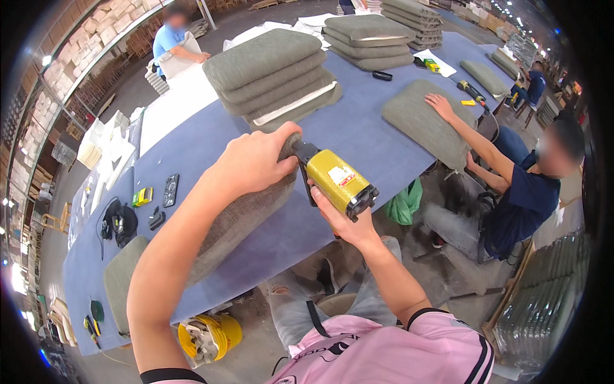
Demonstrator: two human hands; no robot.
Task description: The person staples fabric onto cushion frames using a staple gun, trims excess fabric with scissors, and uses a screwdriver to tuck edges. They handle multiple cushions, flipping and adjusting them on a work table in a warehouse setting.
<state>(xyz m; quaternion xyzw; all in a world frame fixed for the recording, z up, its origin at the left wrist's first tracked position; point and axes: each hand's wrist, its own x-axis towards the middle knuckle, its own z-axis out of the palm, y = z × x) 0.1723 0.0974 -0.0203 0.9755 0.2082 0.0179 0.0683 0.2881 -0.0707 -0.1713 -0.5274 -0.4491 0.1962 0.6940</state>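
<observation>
My left hand (256, 157) grips the upper edge of a grey-green upholstered seat cushion (240, 224), which is tilted up on the blue-covered table. The thumb and fingers pinch its fabric beside the tool's nose. In my right hand (350, 224) is a yellow-bodied staple gun (339, 179) with a black end cap. Its dark nose points at the cushion edge near my left thumb. Whether the nose touches the fabric I cannot tell. The gun's body hides most of its handle and part of my right fingers.
Stacked cushions (265, 70) stand beyond my hands on the blue table (358, 121). At right, a seated co-worker (524, 185) handles another cushion (422, 118). A yellow bucket (227, 336) sits below the near edge. A black phone-like device (171, 190) and a small yellow-green box (142, 196) lie left.
</observation>
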